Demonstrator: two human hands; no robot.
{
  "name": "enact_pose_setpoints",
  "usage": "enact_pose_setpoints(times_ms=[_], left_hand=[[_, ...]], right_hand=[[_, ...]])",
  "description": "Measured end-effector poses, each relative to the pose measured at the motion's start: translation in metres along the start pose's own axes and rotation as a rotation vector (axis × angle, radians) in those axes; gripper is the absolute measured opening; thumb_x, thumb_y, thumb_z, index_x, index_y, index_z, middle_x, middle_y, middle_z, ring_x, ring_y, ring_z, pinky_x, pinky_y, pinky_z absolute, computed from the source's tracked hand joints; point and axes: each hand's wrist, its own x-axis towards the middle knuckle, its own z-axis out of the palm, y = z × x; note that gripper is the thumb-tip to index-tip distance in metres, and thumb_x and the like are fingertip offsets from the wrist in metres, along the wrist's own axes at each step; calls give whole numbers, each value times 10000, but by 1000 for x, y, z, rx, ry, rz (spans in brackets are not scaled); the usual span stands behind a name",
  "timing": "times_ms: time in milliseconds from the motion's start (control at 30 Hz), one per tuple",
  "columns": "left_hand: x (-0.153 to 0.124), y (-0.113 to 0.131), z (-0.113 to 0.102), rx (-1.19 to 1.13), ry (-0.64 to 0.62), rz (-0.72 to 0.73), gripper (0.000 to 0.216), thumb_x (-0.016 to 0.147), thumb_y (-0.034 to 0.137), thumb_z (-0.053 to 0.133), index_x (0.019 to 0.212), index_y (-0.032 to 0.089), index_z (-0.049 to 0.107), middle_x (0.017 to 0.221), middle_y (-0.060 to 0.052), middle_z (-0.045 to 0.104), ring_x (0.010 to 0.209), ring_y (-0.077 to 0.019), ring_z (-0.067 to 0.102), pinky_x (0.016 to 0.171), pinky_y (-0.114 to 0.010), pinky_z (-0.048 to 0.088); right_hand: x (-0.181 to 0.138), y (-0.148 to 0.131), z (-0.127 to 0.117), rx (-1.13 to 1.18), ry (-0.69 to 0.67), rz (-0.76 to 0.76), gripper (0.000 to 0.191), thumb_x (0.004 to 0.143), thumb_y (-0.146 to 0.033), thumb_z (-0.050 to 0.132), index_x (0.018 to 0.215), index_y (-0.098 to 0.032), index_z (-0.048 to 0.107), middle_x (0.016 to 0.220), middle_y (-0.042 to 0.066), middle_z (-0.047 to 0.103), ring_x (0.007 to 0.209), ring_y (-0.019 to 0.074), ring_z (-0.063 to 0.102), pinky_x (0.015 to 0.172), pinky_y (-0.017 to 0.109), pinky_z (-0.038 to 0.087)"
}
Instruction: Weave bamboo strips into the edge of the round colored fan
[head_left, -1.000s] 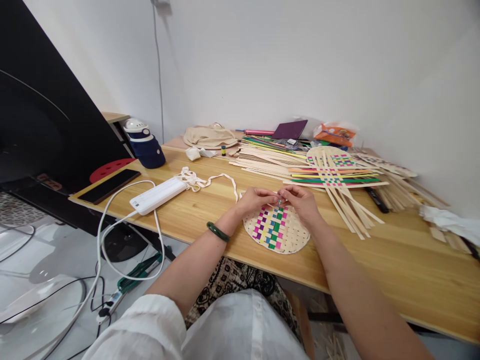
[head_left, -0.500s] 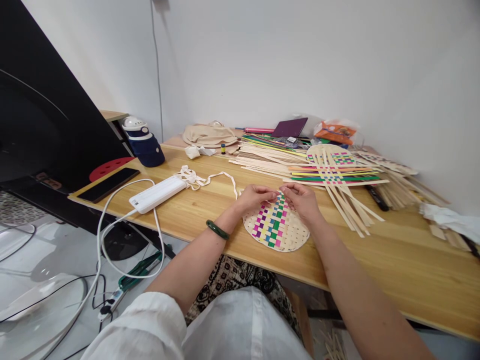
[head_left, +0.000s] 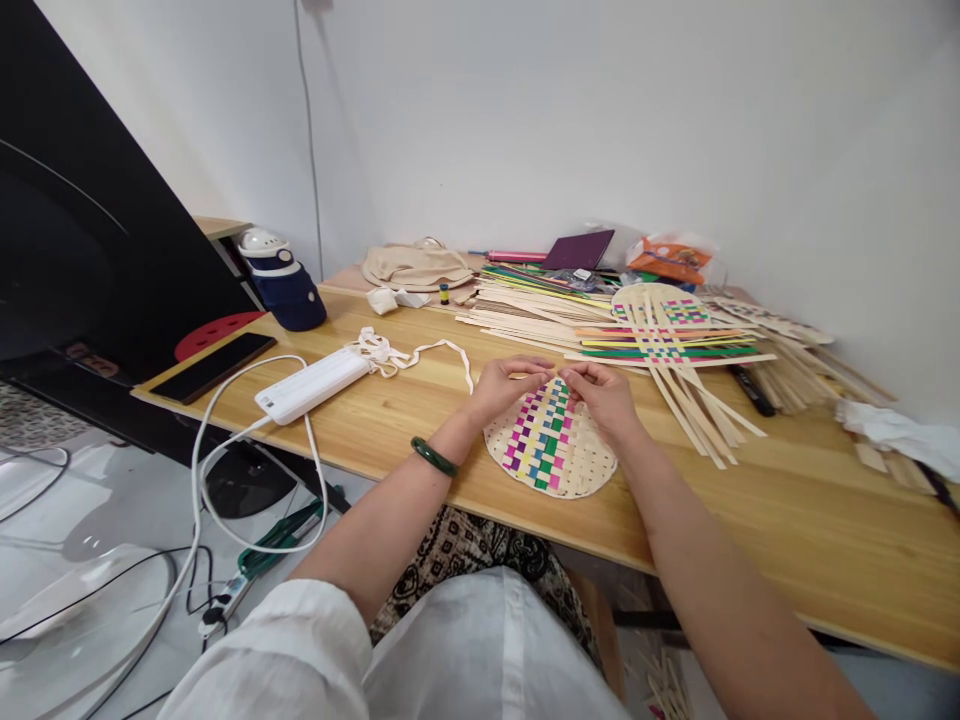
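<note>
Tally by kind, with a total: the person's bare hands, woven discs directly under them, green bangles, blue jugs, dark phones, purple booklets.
Hands: 2, the left hand and the right hand
Woven disc under them: 1
Green bangle: 1
Blue jug: 1
Dark phone: 1
Purple booklet: 1
Total: 7

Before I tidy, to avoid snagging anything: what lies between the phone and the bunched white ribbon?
A white box and a white cable, in the head view.
</note>
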Motion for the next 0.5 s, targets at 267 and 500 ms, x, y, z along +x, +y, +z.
enact_pose_setpoints(times_ms=[267,500], left_hand=[[2,-5,0,94,10,105,115,688,273,731,731,168,750,963,-93,718,950,-201,636,897,-335,468],[3,-9,0,137,6,73,142,697,285,716,736,150,740,869,-82,726,852,-191,650,791,-300,492]], right_hand=[[-2,-2,1,7,-24,34,368,540,-481,783,642,-175,605,493,-49,487,427,72,418,415,219,387],[-6,-6,2,21,-72,92,405,549,-512,774,675,-179,582,428,-80,409,358,51,319,355,203,252]])
